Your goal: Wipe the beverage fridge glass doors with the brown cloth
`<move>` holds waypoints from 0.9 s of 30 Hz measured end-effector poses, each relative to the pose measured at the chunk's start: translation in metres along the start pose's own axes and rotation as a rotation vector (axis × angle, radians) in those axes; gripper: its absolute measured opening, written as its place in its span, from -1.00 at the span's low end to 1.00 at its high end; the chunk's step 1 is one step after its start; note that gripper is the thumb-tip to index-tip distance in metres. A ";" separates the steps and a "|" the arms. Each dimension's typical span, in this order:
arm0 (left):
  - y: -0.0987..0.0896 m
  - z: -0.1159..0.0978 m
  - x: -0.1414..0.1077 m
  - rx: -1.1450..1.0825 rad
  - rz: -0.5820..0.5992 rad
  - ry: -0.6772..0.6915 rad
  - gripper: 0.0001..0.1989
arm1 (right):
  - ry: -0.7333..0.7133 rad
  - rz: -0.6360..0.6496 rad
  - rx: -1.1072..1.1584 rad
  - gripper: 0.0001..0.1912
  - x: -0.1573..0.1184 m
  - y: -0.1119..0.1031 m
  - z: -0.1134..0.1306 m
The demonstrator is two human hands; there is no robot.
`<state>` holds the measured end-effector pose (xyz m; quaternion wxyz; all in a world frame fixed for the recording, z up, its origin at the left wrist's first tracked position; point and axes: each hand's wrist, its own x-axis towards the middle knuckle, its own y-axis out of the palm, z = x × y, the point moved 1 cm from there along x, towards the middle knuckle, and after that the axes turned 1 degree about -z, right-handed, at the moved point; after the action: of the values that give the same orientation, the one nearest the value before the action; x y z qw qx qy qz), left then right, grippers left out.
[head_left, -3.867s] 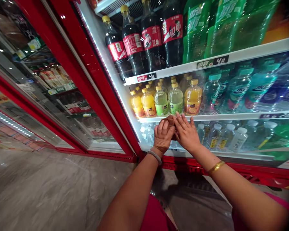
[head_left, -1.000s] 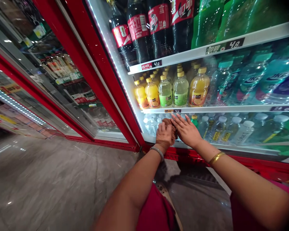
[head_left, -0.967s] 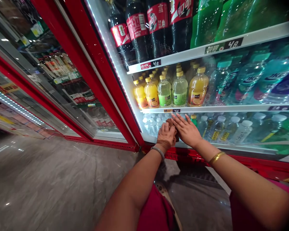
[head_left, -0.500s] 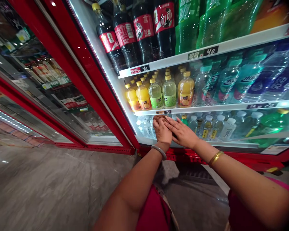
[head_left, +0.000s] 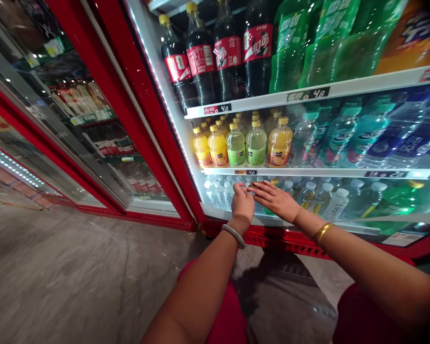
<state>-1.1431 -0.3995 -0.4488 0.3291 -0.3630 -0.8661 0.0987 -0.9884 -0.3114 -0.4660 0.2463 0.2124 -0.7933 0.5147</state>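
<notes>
My left hand [head_left: 242,206] is in front of the lower shelf of a lit drinks fridge, with its fingers curled closed. Whatever it may hold is hidden. Just to its right, my right hand [head_left: 277,200] is palm down with its fingers stretched out, the tips near the left hand's fingers. I cannot tell whether they touch. Behind both hands stand clear water bottles [head_left: 222,197]. Above them are yellow juice bottles [head_left: 219,150] and pale green drink bottles [head_left: 235,149] with yellow caps.
Large cola bottles [head_left: 204,67] and green soda bottles [head_left: 290,48] fill the top shelf. Teal-capped bottles [head_left: 344,129] stand right of the juice. A red door frame [head_left: 157,124] runs down the left, beside more fridges. Grey floor [head_left: 75,282] lies below.
The view has shifted, so the shelves appear slightly lower. My hands have drawn a little apart, and the right fingers now lie straighter beside the left hand.
</notes>
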 end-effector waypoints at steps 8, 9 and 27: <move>0.004 0.013 -0.003 0.373 0.058 0.581 -0.26 | 0.042 -0.025 -0.086 -0.57 -0.015 -0.005 -0.008; 0.010 0.016 -0.007 0.410 0.086 0.618 -0.23 | -0.019 0.015 -0.103 -0.62 -0.020 -0.001 -0.005; 0.045 -0.010 -0.032 0.510 0.310 0.838 -0.26 | 0.024 0.132 -0.226 -0.70 -0.052 -0.043 -0.018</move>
<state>-1.0946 -0.3906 -0.4756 0.7076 -0.4038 -0.5442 0.2003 -0.9191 -0.3072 -0.4607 0.2437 0.1245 -0.8556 0.4395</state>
